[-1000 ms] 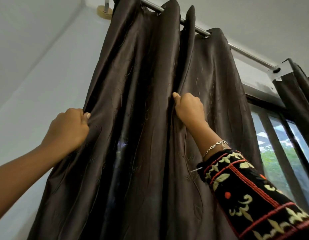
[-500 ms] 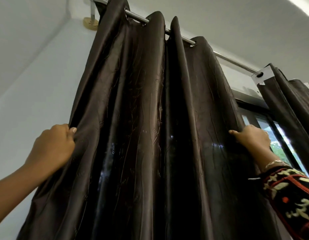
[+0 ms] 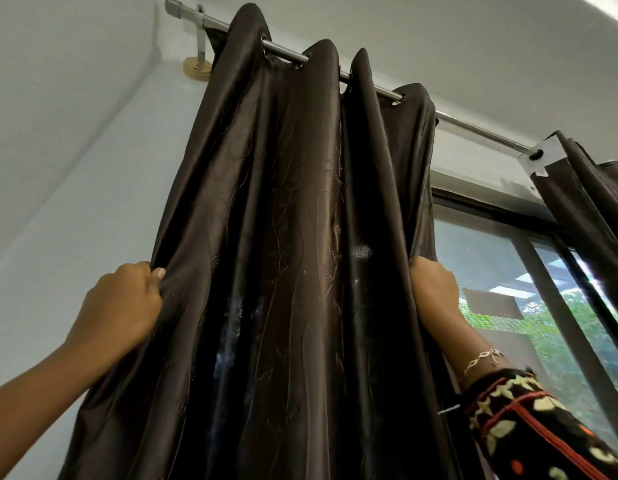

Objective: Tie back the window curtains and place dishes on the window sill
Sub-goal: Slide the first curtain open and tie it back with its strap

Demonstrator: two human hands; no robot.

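Observation:
A dark brown satin curtain hangs in gathered folds from a metal rod at the left of the window. My left hand grips the curtain's left edge, thumb on the front of the cloth. At the curtain's right edge my right hand holds the fabric, its fingers hidden behind the fold. A second brown curtain hangs at the far right. No dishes and no window sill are in view.
The window with dark frame and mesh screen shows between the two curtains, trees outside. A pale wall is to the left. The rod's bracket is fixed near the ceiling corner.
My right hand left the middle fold and went right to the curtain's right edge, then drew it left, bunching the curtain. My left hand kept its hold on the left edge.

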